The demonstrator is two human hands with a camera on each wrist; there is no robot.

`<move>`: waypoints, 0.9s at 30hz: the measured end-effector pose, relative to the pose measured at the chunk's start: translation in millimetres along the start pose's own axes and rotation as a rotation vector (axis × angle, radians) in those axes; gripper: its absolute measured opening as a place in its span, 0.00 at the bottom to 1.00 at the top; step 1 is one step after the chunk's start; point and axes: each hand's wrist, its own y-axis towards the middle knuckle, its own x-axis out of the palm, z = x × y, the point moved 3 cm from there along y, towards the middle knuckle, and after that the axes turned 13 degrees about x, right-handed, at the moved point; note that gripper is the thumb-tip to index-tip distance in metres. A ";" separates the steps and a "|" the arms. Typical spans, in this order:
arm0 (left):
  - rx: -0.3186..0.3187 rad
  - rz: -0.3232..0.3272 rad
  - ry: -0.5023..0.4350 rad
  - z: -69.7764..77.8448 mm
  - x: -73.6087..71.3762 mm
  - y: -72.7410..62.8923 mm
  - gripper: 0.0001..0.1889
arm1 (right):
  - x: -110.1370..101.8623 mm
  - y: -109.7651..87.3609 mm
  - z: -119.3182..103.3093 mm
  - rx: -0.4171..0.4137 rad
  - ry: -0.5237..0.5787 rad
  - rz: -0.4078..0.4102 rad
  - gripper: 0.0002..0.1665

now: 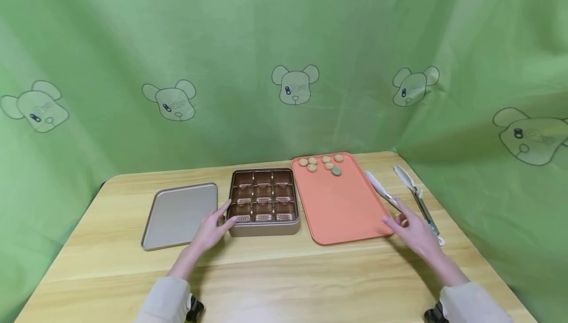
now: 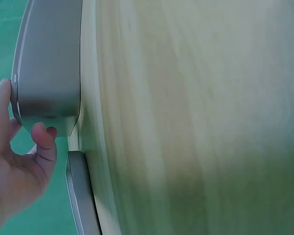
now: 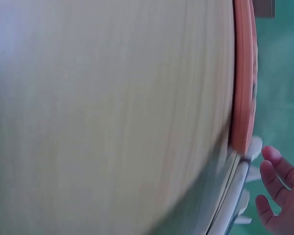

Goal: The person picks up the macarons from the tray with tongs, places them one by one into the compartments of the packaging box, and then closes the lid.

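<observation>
My left hand (image 1: pixel 214 228) is at the front left corner of a square brown tin (image 1: pixel 266 228), its fingers extended along the rim. In the left wrist view, a fingertip touches the rim of the tin (image 2: pixel 49 63), while another finger bends beside its side wall. A brown plastic insert (image 1: pixel 263 193) divides the tin into several compartments. Over by the front right corner of the coral tray (image 1: pixel 339 204), my right hand (image 1: pixel 415 232) hovers with relaxed fingers and holds nothing. Metal tongs (image 1: pixel 380 187) lie partly hidden beneath it.
Several small macaron-like cookies (image 1: pixel 312 161), one of them teal (image 1: pixel 336 171), sit at the tray's far end. A flat grey-brown lid (image 1: pixel 182 217) lies left of the tin. Further right is a second pair of tongs (image 1: pixel 420 199). Green cloth (image 1: pixel 248 125) hangs behind the wooden table (image 1: pixel 284 278).
</observation>
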 end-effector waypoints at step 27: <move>-0.080 -0.126 -0.163 1.4 -1.7 0.8 0.35 | -10.4 28.4 65.0 0.182 -0.123 -0.022 0.58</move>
